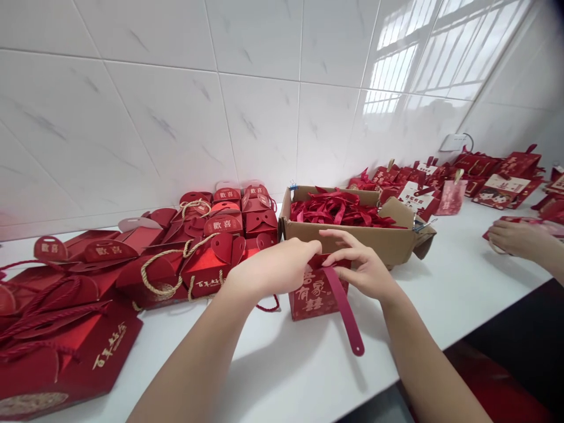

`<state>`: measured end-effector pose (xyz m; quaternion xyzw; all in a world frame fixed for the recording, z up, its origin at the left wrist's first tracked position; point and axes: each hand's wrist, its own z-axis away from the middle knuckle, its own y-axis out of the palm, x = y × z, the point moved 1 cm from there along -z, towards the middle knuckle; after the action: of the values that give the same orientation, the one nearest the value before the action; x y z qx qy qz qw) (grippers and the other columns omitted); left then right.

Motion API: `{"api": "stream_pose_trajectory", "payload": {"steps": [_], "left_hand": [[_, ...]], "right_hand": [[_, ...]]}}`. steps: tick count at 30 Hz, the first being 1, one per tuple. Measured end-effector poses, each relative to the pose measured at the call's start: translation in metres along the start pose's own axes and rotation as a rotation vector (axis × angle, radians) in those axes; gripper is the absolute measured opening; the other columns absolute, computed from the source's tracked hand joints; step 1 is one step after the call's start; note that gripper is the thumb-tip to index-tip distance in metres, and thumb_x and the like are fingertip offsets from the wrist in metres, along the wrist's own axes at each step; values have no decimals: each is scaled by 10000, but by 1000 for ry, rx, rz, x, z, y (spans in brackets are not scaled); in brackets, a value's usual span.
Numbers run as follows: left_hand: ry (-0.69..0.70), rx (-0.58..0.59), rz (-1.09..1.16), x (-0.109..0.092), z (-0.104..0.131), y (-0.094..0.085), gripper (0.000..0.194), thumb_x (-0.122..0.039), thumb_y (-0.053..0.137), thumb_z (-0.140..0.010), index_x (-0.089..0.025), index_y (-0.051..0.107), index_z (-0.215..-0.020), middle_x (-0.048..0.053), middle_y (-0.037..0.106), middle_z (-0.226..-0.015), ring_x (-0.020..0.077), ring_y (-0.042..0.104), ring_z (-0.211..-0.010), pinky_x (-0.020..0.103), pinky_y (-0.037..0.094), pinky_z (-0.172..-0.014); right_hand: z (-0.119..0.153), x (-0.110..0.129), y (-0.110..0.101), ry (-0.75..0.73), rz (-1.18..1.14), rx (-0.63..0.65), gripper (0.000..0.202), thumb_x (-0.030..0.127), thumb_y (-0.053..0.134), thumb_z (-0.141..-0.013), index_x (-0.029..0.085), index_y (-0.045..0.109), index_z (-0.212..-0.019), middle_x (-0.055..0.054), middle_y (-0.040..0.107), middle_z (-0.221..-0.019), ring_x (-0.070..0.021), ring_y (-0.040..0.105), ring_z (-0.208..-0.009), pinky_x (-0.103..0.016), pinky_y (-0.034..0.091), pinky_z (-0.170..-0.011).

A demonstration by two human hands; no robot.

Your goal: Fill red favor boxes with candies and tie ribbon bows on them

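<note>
A small red gift box [315, 300] with gold characters stands upright on the white table in front of me. From its top edge a long dark-red strap [345, 308] with a small hole near its rounded end hangs down past the front. My left hand [293, 264] is bent over the box's top left, its fingers curled in at the rim; their tips are hidden. At the top right, my right hand [359, 267] has its thumb and fingers closed on the box's rim, close to the strap's upper end.
Behind the box sits an open cardboard carton [365, 236] filled with red ribbons [339, 207]. Red boxes with rope handles [207, 267] crowd the left side. More red boxes [502, 191] stand far right, near another person's hand [520, 238]. A tiled wall [259, 117] backs the table.
</note>
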<state>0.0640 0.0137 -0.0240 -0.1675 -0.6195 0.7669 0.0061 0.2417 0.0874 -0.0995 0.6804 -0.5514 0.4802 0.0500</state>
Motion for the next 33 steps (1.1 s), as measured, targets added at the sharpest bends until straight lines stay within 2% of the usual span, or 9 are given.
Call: {"api": "stream_pose_trajectory", "payload": {"steps": [9,15,18,21,24,26,28,31,33], "left_hand": [[-5,7,-13,-4,3,-3,118,-161,408,-830,-216,509,-857,20,565,-723,129,450,-487,241,267,-409],[35,-8,-30,-6,4,-3,126,-148,394,-838,-207,504,-820,19,562,-732,116,442,-477,241,259,-406],[50,-2,-52,-5,3,-2,130,-144,389,-830,-205,502,-812,29,565,-735,126,458,-482,243,246,-393],[47,-7,-23,-1,2,-1,139,-149,401,-823,-218,511,-873,31,583,-765,131,486,-486,237,246,-383],[17,-1,39,2,4,-1,88,-228,433,-839,-221,500,-895,28,588,-780,131,509,-490,234,275,-387],[32,-57,94,3,6,-4,106,-302,458,-853,-220,484,-916,22,588,-789,132,523,-516,235,317,-414],[78,-199,151,1,10,-8,120,-314,459,-873,-220,464,-948,22,594,-828,137,547,-590,237,377,-479],[182,-427,190,-3,14,-13,71,-210,421,-897,-210,459,-957,20,588,-863,137,552,-699,243,431,-590],[275,-482,183,-5,13,-15,179,-132,394,-894,-215,490,-1021,17,577,-904,126,547,-739,241,449,-645]], "right_hand": [[2,2,-2,-30,16,-15,185,123,656,-779,287,735,-812,-25,572,-1282,-259,477,-1251,-451,370,-1059],[1,0,1,-43,-3,-53,113,167,661,-794,264,718,-801,-45,588,-1243,-251,527,-1189,-426,425,-1008],[1,-1,5,3,-110,-111,185,191,678,-783,260,662,-954,-60,607,-1213,-238,577,-1123,-391,490,-928],[0,0,9,93,-110,-90,303,243,686,-779,246,606,-1071,-57,675,-1071,-213,642,-956,-337,528,-806],[-1,0,12,150,9,-81,130,321,670,-788,198,630,-793,-23,673,-767,-167,613,-686,-281,491,-626],[-1,0,13,153,22,-106,186,352,669,-783,191,601,-721,-11,634,-692,-147,565,-613,-264,452,-563],[-1,0,14,147,-27,-104,178,357,674,-780,202,619,-847,-7,627,-708,-145,559,-617,-263,453,-568],[-2,0,14,140,-111,-95,306,352,688,-773,220,585,-1029,0,627,-737,-150,579,-648,-270,475,-610],[-2,0,14,140,-101,-105,233,349,693,-767,213,591,-927,-4,629,-760,-144,576,-661,-264,473,-614]]}}
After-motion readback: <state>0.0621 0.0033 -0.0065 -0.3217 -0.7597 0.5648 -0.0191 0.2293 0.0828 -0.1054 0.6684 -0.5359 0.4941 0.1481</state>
